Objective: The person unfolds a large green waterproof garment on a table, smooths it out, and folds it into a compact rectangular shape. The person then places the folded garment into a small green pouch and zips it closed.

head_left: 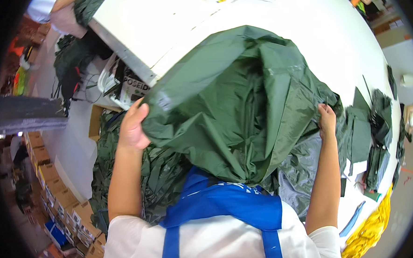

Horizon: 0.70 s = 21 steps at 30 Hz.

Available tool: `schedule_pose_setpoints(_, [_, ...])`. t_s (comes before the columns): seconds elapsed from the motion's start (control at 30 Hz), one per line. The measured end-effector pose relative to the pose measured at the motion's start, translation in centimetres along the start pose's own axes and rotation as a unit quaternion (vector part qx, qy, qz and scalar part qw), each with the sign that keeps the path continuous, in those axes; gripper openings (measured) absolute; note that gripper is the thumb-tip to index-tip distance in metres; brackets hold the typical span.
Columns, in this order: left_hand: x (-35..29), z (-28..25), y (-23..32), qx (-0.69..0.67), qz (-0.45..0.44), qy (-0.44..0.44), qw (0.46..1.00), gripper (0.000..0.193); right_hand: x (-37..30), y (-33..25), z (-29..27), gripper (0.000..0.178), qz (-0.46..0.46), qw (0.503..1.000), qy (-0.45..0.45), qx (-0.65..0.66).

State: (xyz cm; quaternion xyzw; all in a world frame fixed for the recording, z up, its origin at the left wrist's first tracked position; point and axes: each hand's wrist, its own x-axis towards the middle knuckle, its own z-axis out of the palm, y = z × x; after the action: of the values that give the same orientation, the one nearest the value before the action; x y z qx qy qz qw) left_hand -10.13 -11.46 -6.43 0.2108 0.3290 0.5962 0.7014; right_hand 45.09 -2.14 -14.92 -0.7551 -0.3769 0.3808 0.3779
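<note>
A large piece of dark green, slightly shiny fabric [206, 115] is spread between my two hands over the near edge of the white table. It bulges up in folds, and a seam with a pale strip runs over its right part. Its exact kind does not show. At its left edge, my left hand [134, 126] grips the cloth, thumb uppermost and the other fingers partly hidden. Pinched closed on the right edge is my right hand [327, 119], with fabric bunched beside the fingertips.
Beneath lie heaps of green fabric [165, 182] and grey fabric [299, 166]. On the white table [333, 43], more green pieces [358, 135] and yellow cloth [370, 228] lie to the right. Cardboard boxes [63, 197] line the left floor. Another person [63, 17] stands at the far left.
</note>
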Motion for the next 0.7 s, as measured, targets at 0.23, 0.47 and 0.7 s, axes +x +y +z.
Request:
schedule_pose_setpoints(0.23, [-0.7, -3.8, 1.2, 0.133, -0.090, -0.034, 0.986, 0.028, 1.2, -0.6, 1.7, 0.023, 0.136, 0.989, -0.014, 0.058])
schedule_pose_setpoints(0.47, [-1.0, -6.5, 3.0, 0.375, -0.203, 0.038, 0.904, 0.019, -4.6, -4.1, -0.6, 0.026, -0.053, 0.941, -0.026, 0.334])
schedule_pose_setpoints(0.7, [-0.9, -11.9, 3.1, 0.574, -0.379, 0.068, 0.723, 0.010, -13.0, -0.5, -8.1, 0.017, -0.083, 0.892, 0.060, 0.441])
